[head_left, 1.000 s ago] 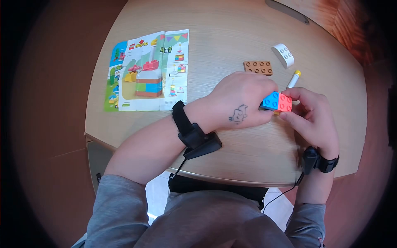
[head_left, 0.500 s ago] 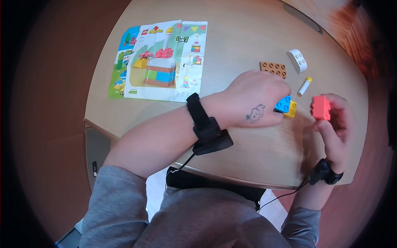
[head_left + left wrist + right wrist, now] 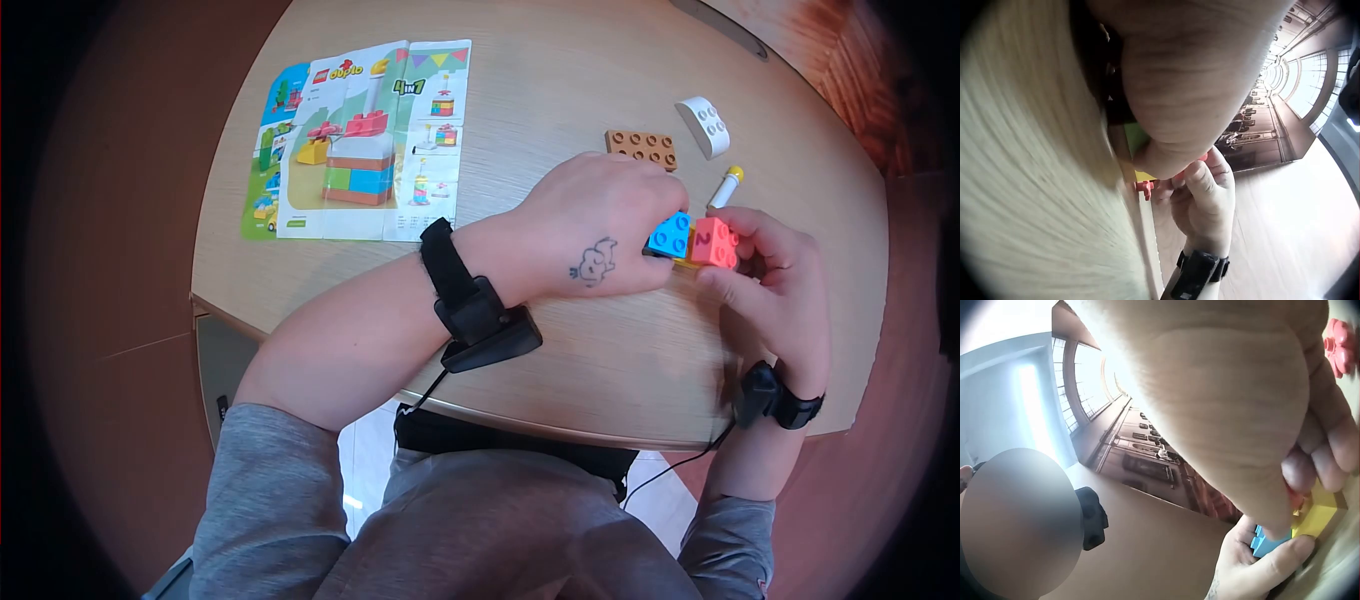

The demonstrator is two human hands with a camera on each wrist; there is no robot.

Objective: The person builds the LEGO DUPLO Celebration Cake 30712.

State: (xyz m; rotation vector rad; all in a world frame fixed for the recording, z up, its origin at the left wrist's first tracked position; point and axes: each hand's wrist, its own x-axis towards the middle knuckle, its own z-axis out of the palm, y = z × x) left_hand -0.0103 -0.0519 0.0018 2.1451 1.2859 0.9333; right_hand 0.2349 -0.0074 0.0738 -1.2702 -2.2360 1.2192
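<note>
My left hand [image 3: 615,230] grips a small block assembly from the left. A blue brick [image 3: 668,236] sticks out past its fingers in the head view. Below the blue lies a yellow brick [image 3: 1321,515], and a green brick [image 3: 1135,139] shows under the hand in the left wrist view. With thumb and fingers, my right hand [image 3: 780,275] pinches a red brick [image 3: 708,242] marked with a 2. That red brick sits right beside the blue one, over the yellow, with its studs facing right. My left thumb rests along the yellow brick.
A brown brick [image 3: 642,149], a white curved brick [image 3: 704,128] and a white candle piece with yellow tip [image 3: 726,187] lie beyond my hands. An unfolded instruction leaflet [image 3: 345,150] lies at the left. A red flower piece [image 3: 1340,349] shows in the right wrist view.
My right hand lifted the red brick off to the right, then brought it back beside the blue brick, turned so its studs point sideways instead of up. The left hand keeps its grip.
</note>
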